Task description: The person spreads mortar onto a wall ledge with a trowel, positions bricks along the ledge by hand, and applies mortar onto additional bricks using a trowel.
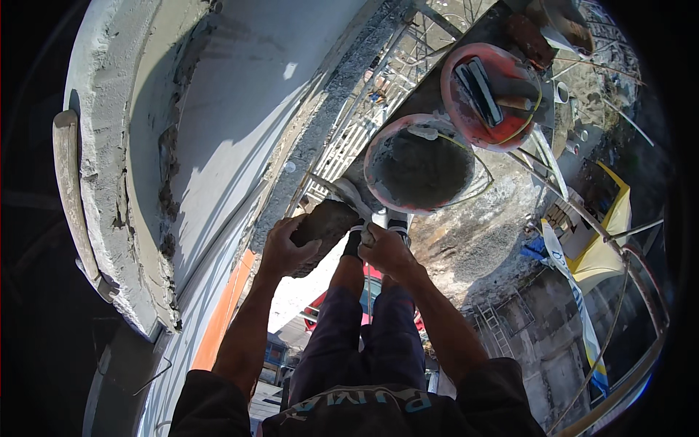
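Observation:
My left hand (287,247) grips the near left side of a dark brown, rough-faced block (325,227), with the thumb on its upper face. I cannot tell whether it is brick or stone. My right hand (388,251) is closed round the handle of a trowel (354,198), whose grey, mortar-smeared blade points away from me beside the block's far edge. Just beyond the trowel stands a bucket of wet grey mortar (422,171), with a small pale lump or tool at its far rim.
A red bucket (455,120) holding a float (479,91) stands past the mortar on a narrow plank. A wooden-handled tool (69,182) rests along the curved, plastered wall edge (109,167) at left. Scaffold tubes (611,244) run at right. The ground lies far below my feet.

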`<move>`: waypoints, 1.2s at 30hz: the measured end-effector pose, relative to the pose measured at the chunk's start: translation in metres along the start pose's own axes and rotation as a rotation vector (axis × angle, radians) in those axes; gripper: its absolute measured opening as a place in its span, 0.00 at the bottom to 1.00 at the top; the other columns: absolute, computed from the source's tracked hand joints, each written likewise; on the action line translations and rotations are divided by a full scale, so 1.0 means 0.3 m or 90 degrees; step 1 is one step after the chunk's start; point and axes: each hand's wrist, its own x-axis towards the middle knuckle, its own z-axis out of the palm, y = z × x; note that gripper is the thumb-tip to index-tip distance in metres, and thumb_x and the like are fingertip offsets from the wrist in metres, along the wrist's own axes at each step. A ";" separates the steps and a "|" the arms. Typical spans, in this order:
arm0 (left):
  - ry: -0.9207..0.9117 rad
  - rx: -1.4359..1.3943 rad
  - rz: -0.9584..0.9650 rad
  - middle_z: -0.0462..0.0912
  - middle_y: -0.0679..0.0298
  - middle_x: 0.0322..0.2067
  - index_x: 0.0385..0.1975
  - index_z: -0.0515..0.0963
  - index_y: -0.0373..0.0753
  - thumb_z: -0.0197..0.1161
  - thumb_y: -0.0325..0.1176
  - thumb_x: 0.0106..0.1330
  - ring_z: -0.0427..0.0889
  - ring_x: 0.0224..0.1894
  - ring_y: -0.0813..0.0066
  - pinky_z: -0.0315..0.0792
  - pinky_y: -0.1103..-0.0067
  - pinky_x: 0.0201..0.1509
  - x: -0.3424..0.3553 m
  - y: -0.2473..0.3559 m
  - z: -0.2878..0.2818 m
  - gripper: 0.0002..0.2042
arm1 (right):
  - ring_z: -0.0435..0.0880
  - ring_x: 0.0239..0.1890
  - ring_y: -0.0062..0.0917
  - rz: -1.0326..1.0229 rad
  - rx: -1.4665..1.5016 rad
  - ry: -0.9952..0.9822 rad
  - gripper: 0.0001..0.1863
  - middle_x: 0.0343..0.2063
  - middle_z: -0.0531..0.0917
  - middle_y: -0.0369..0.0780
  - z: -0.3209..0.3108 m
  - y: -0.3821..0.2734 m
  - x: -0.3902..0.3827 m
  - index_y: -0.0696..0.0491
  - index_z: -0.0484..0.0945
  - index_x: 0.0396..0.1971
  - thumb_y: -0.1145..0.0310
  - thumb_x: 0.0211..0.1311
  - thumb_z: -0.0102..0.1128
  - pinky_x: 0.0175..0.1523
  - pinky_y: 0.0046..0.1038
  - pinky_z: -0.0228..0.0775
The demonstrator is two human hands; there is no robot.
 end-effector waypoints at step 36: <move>0.001 -0.509 -0.100 0.81 0.54 0.49 0.58 0.71 0.27 0.73 0.39 0.47 0.80 0.51 0.68 0.71 0.72 0.59 0.008 0.136 -0.031 0.37 | 0.77 0.17 0.20 0.187 0.098 -0.209 0.23 0.22 0.78 0.36 -0.512 0.320 0.153 0.58 0.76 0.50 0.66 0.54 0.64 0.21 0.26 0.70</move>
